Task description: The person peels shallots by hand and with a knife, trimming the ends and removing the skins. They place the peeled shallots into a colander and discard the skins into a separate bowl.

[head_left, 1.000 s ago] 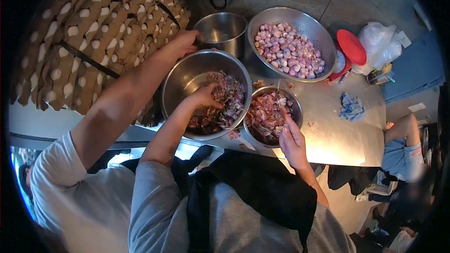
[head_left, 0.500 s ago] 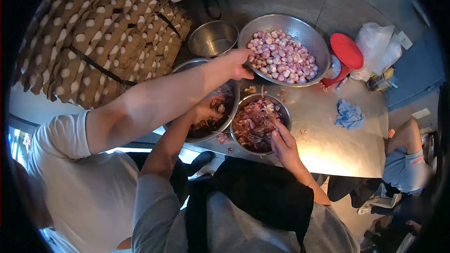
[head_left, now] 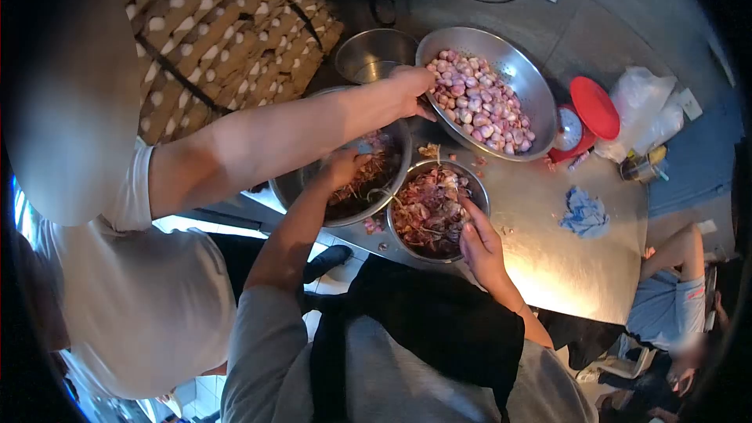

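My left hand (head_left: pixel 342 169) is over a large metal bowl (head_left: pixel 401 158) of dry skins and stringy roots, its fingers apart and partly hidden. My right hand (head_left: pixel 480 244) is at the right rim of a smaller metal bowl (head_left: pixel 405 244). Its fingers and thumb are drawn together over loose skins and shallots (head_left: pixel 431 207); what they pinch, if anything, is hidden. Another person's hand (head_left: pixel 413 88) grips the left rim of a colander (head_left: pixel 534 86) of pinkish shallots (head_left: pixel 482 102). That person's forearm (head_left: pixel 290 141) crosses above the large bowl.
Stacked egg trays (head_left: pixel 235 39) stand at the back left, near a metal pot (head_left: pixel 368 47). Right of the colander are a red scale (head_left: pixel 576 127), plastic bags (head_left: pixel 646 102) and a blue cloth (head_left: pixel 584 212). Another person (head_left: pixel 670 298) is beyond the table (head_left: pixel 564 266).
My left hand has shifted off a clump of dry roots, which now lies in the large bowl. The co-worker's head has come into view at left. The whole view has shifted slightly.
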Demonstrator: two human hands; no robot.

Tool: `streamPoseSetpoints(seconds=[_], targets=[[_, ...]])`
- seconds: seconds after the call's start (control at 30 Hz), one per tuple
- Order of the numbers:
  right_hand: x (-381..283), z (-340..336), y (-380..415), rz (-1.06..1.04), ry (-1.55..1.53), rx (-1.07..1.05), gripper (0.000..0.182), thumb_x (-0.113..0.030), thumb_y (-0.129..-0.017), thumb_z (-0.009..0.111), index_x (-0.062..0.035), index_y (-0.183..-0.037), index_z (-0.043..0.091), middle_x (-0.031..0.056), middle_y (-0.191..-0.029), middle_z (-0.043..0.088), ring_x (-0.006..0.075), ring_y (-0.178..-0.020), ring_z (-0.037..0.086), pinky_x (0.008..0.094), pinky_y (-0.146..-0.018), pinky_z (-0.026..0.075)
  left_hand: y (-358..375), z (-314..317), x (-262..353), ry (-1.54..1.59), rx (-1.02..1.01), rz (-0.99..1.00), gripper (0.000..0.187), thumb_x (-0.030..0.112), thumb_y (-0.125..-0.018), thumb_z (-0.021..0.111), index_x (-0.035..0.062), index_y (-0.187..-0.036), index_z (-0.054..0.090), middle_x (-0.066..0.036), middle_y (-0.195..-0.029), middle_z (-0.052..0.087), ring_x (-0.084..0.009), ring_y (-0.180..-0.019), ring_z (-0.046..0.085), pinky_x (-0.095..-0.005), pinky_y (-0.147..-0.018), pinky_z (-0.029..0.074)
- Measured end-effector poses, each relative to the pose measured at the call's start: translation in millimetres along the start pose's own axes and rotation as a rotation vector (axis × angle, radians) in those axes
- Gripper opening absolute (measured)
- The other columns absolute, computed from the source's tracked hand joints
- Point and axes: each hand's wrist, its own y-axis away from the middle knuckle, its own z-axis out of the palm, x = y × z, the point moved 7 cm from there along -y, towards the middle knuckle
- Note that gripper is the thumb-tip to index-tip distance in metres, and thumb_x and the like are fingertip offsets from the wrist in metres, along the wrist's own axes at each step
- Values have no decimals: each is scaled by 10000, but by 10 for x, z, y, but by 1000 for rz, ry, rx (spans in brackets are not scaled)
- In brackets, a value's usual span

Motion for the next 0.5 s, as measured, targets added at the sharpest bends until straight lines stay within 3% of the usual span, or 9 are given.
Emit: streamPoseSetpoints(seconds=[0.07, 0.17, 0.2, 0.23, 0.33, 0.43, 0.5], targets=[[96, -119, 0, -34, 77, -4, 398, -147, -918, 437, 8, -1279, 372, 73, -1002, 544, 67, -700, 476, 194, -613, 406, -4, 103, 4, -49, -32, -58, 446, 431, -862, 461, 19, -995, 569, -216, -954, 584, -364, -926, 542, -423, -806, 409], [59, -300, 81, -291, 372, -15, 397, -133, -901, 458, 29, -1257, 391, 147, -1192, 497, 166, -995, 513, 263, -850, 405, 114, 66, 273, -78, -37, -141, 456, 422, -850, 474, 36, -1085, 531, -244, -1050, 546, -375, -1007, 512, -436, -855, 394], [50, -398, 163, -256, 363, -51, 395, -117, -884, 470, 41, -1240, 406, 172, -1243, 466, 221, -1191, 398, 293, -973, 303, 237, 18, 459, -70, 15, -143, 468, 414, -842, 488, 42, -1124, 509, -246, -1096, 523, -375, -1031, 500, -433, -875, 387], [-66, -453, 244, -412, 430, -73, 398, -104, -868, 482, 45, -1231, 415, 193, -1214, 489, 244, -1152, 452, 292, -945, 339, 311, -11, 601, -58, 59, -151, 487, 406, -834, 503, 48, -1164, 486, -248, -1142, 501, -376, -1054, 487, -429, -896, 379], [-300, -620, 384, -526, 451, -209, 411, -105, -846, 504, 41, -1222, 428, 233, -1115, 540, 289, -1042, 545, 309, -896, 379, 376, 153, 828, -155, 170, -54, 512, 342, -787, 582, 139, -1235, 440, -203, -1173, 499, -362, -1048, 501, -412, -898, 385], [-223, -887, 390, -507, 403, -241, 398, -113, -849, 496, 36, -1215, 443, 217, -1123, 540, 282, -1054, 532, 316, -909, 366, 347, 502, 1139, -334, 168, 18, 667, 184, -695, 682, 213, -1294, 391, -196, -1252, 426, -368, -1061, 490, -409, -901, 388], [-98, -1030, 305, -456, 368, -251, 390, -115, -850, 492, 35, -1208, 452, 209, -1116, 544, 283, -1064, 521, 323, -922, 354, -11, 1247, 668, -359, -287, 34, 821, 61, -596, 709, 284, -1307, 366, -199, -1259, 390, -374, -1060, 481, -400, -897, 398]])
